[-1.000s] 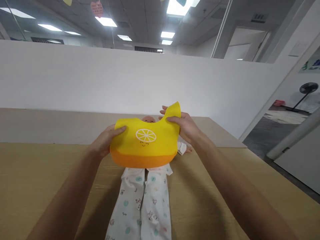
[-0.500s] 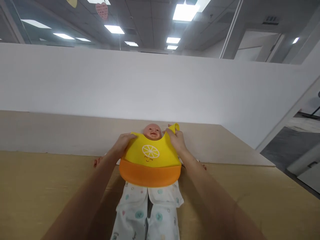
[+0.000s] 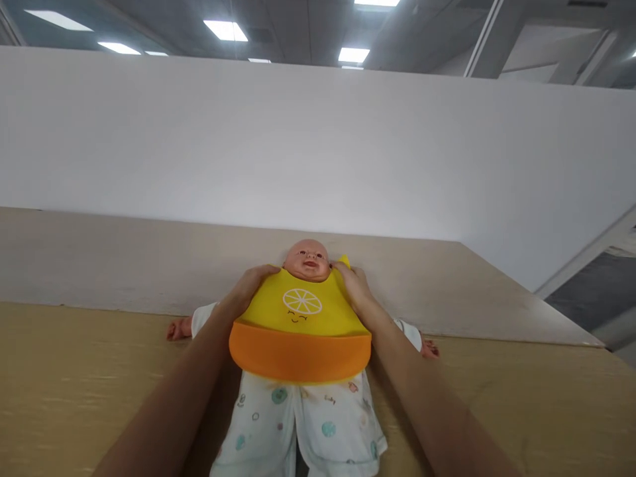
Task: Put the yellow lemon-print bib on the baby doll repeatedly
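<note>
One bib (image 3: 303,324), yellow, with an orange pocket across its lower edge; a white citrus slice and a small smiling face are printed on the front. It is laid over the chest of one doll (image 3: 307,260), and is here taken as the centre of the dial, with twelve towards the wall (image 3: 298,146). The bib's upper corner at eleven o'clock is gripped by the left hand (image 3: 252,285), the thumb laid along the edge; the corner at one o'clock is gripped by the right hand (image 3: 354,285), above which a yellow tip is left standing. The two hands are held apart, with the doll's bald head framed between them at twelve. The doll is placed on its back, its arms spread, one small fist shown near nine o'clock and the other near three. A white garment (image 3: 258,414), printed with green dots and small figures, is seen at six, its top covered by the pocket. The doll's lower body is supported by a tan table (image 3: 99,371); its head is set against a paler board (image 3: 124,258), bordered by the wall.
</note>
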### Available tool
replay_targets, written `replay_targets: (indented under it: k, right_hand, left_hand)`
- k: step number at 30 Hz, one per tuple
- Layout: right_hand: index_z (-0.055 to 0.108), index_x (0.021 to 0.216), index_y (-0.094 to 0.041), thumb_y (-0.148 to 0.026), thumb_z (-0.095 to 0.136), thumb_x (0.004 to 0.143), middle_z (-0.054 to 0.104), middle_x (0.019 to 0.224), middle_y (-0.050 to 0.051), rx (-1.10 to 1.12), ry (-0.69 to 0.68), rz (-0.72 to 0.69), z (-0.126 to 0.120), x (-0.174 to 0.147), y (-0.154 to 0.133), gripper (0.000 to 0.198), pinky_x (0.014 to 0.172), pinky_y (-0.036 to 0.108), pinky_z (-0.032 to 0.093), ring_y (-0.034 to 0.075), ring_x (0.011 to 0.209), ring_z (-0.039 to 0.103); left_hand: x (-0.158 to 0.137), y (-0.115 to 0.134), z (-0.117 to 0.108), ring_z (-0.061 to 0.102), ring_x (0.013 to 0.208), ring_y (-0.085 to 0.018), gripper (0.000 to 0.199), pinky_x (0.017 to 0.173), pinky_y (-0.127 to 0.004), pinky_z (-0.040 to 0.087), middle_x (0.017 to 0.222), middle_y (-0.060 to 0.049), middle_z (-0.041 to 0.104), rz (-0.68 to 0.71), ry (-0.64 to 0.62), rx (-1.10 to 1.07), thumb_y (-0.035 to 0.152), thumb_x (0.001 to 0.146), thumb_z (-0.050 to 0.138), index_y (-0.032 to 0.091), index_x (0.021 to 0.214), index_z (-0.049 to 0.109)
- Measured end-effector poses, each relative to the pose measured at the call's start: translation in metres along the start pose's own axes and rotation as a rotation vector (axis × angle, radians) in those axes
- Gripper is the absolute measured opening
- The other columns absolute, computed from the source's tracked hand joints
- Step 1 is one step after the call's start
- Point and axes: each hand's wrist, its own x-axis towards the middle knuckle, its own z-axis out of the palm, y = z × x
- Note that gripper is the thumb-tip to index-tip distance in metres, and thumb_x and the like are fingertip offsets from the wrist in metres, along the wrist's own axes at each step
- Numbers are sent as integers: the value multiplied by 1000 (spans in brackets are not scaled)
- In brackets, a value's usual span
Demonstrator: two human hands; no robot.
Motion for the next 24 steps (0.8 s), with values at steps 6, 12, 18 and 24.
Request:
replay_targets:
  k: [6,12,18,24]
  right_hand:
    - [65,85,-13,-37,61,75,67,61,5,124,-77,224,0,0,4,26,56,30,51,19,53,61]
    - [65,88,-14,-23,54,77,67,59,3,134,-146,238,-1,3,19,18,57,27,49,18,56,63]
    - [63,80,-13,-19,53,71,66,59,2,137,-182,250,-7,-4,25,14,55,25,47,17,56,62]
    - [59,66,-14,-14,56,58,64,54,4,124,-260,198,-4,-13,24,9,56,27,47,19,55,61]
  left_hand:
    - [6,-4,-3,65,56,-21,14,54,-29,53,68,-8,70,-118,-136,-160,24,70,58,13,78,63]
    - [7,-13,-7,66,58,-23,20,56,-33,54,70,-10,71,-151,-170,-194,27,73,58,11,83,65]
    - [-3,-23,-10,68,71,-24,28,66,-34,54,74,-7,71,-76,-207,-296,20,71,53,12,95,66]
    - [-9,-30,-6,69,77,-25,21,70,-33,52,76,-7,72,-11,-269,-341,23,74,54,13,86,67]
